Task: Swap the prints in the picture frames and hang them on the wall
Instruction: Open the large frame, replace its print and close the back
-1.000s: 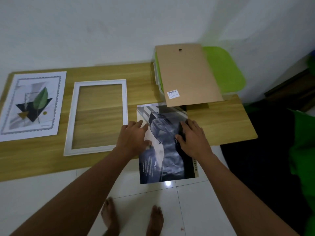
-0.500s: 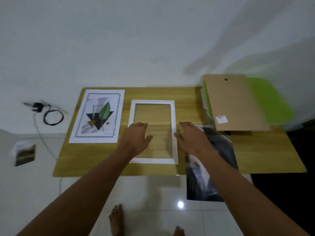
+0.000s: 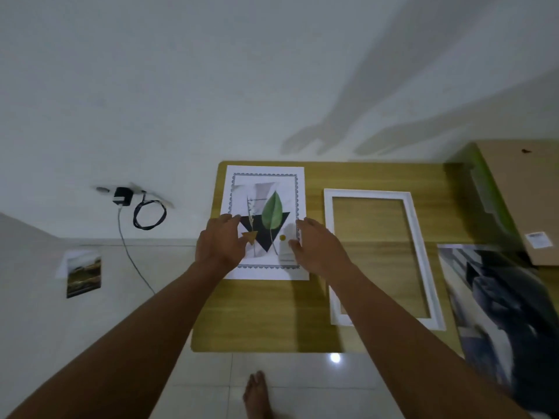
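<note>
A leaf print (image 3: 266, 201) on white paper lies at the left end of the low wooden table (image 3: 272, 316). My left hand (image 3: 220, 241) is over the print's left edge and my right hand (image 3: 317, 244) over its right edge, both with fingers extended; whether they touch the paper is unclear. An empty white picture frame (image 3: 419, 255) lies flat to the right of the print. A dark car print (image 3: 502, 313) hangs over the table's front edge at the far right. A brown backing board (image 3: 526, 195) rests on a green box at the back right.
A green-lidded box (image 3: 481, 189) sits under the backing board. On the tiled floor at the left lie a charger with a black cable (image 3: 148, 213) and a small photo (image 3: 83, 273). A white wall rises behind the table. A bare foot (image 3: 257, 394) stands below.
Both hands have moved left, from the dark print past the empty frame to the leaf print. The view has swung left with them.
</note>
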